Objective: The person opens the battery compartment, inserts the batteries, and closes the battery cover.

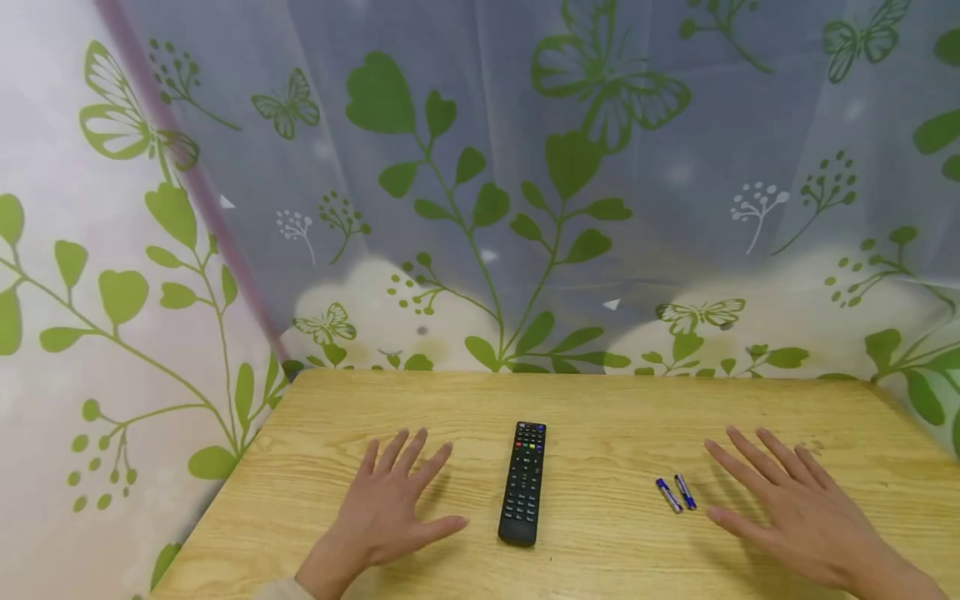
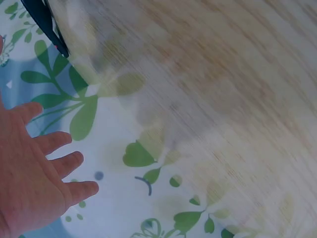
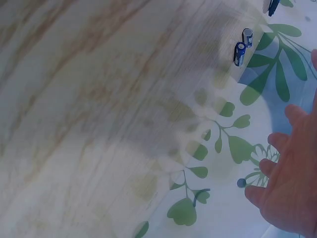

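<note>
A black remote control (image 1: 522, 485) lies lengthwise on the wooden table, its button side up. To its right are two small blue-and-silver batteries (image 1: 669, 495), side by side and slightly tilted. My left hand (image 1: 390, 504), fingers spread and palm down, is left of the remote and holds nothing. On the other side my right hand (image 1: 795, 508) is spread the same way, its thumb tip close to the batteries. In the left wrist view the remote's dark edge (image 2: 44, 25) shows at the top left. The batteries (image 3: 240, 53) also appear in the right wrist view.
The light wood table (image 1: 420, 400) ends at the back against a hanging curtain (image 1: 480, 167) printed with green leaves and butterflies. More of this patterned cloth (image 1: 112, 375) hangs along the left side.
</note>
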A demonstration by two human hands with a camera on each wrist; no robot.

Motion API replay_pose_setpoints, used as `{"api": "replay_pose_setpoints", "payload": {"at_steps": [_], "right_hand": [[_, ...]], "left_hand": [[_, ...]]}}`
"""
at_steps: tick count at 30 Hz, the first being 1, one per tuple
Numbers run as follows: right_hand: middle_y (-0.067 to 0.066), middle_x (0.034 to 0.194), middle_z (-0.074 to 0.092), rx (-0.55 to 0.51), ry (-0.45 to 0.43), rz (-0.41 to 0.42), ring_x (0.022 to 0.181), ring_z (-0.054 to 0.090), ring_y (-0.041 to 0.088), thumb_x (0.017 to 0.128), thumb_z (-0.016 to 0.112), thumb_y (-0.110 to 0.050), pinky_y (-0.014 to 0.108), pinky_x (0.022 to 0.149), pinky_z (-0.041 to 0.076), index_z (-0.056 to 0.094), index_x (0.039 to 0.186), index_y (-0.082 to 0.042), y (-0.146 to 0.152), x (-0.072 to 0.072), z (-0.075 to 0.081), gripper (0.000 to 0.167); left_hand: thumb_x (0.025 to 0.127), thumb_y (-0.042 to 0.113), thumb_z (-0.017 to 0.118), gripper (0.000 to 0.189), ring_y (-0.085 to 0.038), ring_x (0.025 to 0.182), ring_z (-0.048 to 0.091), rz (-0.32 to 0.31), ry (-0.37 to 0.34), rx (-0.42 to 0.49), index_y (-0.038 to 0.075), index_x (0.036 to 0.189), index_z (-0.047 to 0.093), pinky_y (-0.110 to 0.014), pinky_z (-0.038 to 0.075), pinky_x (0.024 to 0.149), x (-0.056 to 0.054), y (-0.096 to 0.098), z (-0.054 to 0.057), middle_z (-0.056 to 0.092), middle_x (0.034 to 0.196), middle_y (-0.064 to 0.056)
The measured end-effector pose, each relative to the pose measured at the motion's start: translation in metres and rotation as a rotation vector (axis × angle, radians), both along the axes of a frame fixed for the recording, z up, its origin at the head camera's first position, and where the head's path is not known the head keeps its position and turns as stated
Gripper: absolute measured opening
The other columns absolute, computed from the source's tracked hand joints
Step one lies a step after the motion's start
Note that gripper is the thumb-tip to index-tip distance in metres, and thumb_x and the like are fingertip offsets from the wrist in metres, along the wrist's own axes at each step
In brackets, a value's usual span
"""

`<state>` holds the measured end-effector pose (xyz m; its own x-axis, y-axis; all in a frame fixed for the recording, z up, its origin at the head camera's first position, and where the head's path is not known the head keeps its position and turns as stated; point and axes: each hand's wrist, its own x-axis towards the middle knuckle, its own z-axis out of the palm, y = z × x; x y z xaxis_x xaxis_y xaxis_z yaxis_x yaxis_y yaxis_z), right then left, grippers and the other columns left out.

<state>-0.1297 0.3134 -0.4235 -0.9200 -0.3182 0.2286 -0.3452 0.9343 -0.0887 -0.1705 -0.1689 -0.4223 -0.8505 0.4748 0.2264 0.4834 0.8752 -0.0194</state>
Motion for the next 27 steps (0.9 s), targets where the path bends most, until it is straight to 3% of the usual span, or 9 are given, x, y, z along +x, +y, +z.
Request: {"api": "replay_pose_setpoints", "payload": {"at_steps": [9, 16, 20, 27], "right_hand": [[0.004, 0.158, 0.013, 0.014, 0.035, 0.037, 0.144, -0.002, 0.026, 0.092, 0.055, -0.053, 0.042, 0.112, -0.016, 0.024, 0.152, -0.027, -0.003, 0.002, 0.003, 0.072], [0.004, 0.158, 0.015, -0.003, 0.011, 0.039, 0.144, 0.005, 0.031, 0.093, 0.053, -0.052, 0.041, 0.113, -0.016, 0.024, 0.152, -0.027, -0.011, 0.002, 0.004, 0.07], [0.004, 0.158, 0.017, -0.012, 0.009, 0.041, 0.144, 0.003, 0.027, 0.093, 0.053, -0.053, 0.038, 0.113, -0.015, 0.026, 0.152, -0.027, -0.016, 0.001, 0.003, 0.069], [0.004, 0.157, 0.016, -0.037, -0.02, 0.043, 0.144, 0.007, 0.029, 0.094, 0.053, -0.053, 0.04, 0.114, -0.013, 0.026, 0.152, -0.026, -0.022, 0.0, 0.0, 0.07]], "left_hand": [[0.081, 0.082, 0.035, 0.085, -0.035, 0.137, 0.029, -0.024, -0.019, 0.008, 0.027, 0.146, 0.041, -0.06, 0.022, 0.108, -0.002, 0.012, -0.006, 0.036, 0.149, -0.01], [0.082, 0.081, 0.036, 0.085, -0.035, 0.136, 0.031, -0.043, -0.011, 0.003, 0.025, 0.145, 0.042, -0.06, 0.024, 0.108, -0.002, 0.017, -0.007, 0.037, 0.148, -0.012], [0.082, 0.081, 0.035, 0.085, -0.035, 0.136, 0.031, -0.048, -0.009, -0.003, 0.024, 0.145, 0.042, -0.06, 0.025, 0.108, -0.003, 0.02, -0.008, 0.038, 0.148, -0.012], [0.083, 0.08, 0.034, 0.085, -0.034, 0.137, 0.029, -0.044, -0.045, -0.008, 0.023, 0.146, 0.041, -0.059, 0.024, 0.108, -0.004, 0.024, -0.009, 0.036, 0.149, -0.011]]}}
